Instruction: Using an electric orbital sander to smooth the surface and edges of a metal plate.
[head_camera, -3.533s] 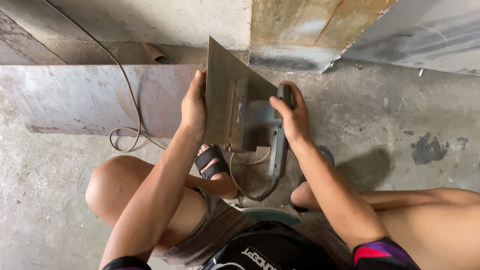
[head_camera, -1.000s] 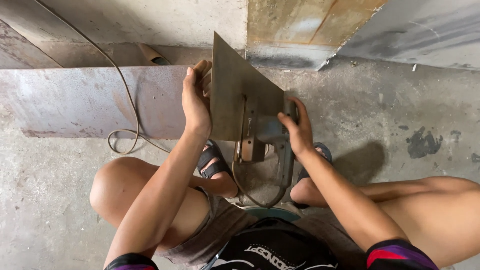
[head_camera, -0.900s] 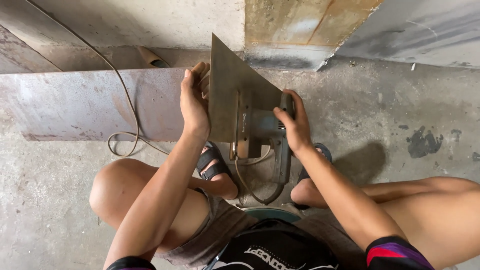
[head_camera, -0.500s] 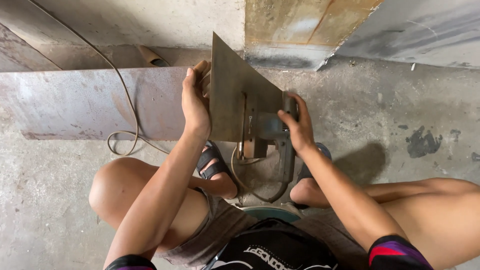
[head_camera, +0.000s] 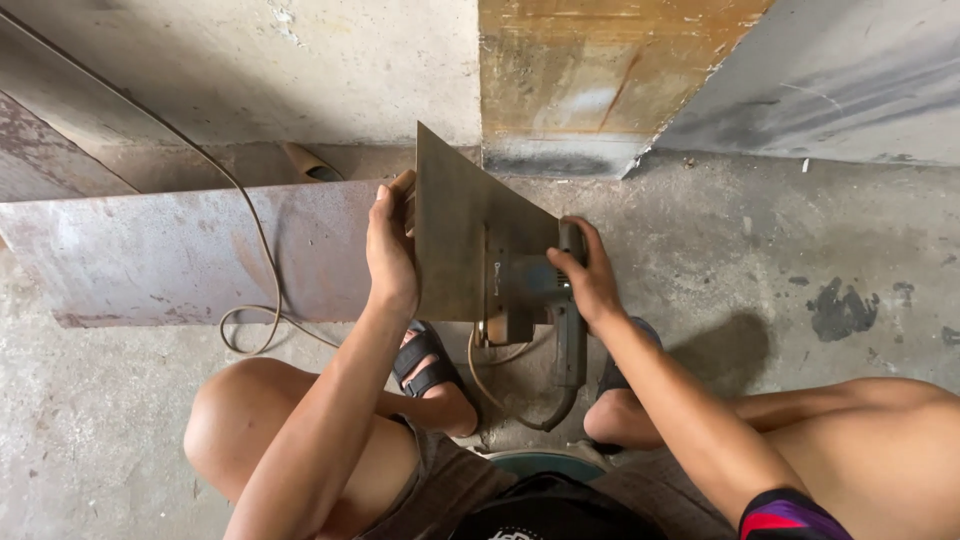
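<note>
Triangular metal plate (head_camera: 460, 235) — held upright on edge over the concrete floor (head_camera: 780, 260), between the knees. Left hand (head_camera: 390, 250) closed on its left edge; right hand (head_camera: 590, 280) gripping the handle of an angle grinder (head_camera: 545, 300) set against the plate. Power cord (head_camera: 250, 250) — trailing across a rusty steel sheet (head_camera: 180, 250).

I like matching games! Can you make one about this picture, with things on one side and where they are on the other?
Things:
1. left hand
2. right hand
3. cord loop
4. sandal

Places:
A. on the power tool
B. on the concrete floor, by the long rusty sheet
C. on the foot, under the left forearm
D. on the left edge of the upright metal plate

Pairs: 1-D, 2-A, 3-B, 4-C
</note>
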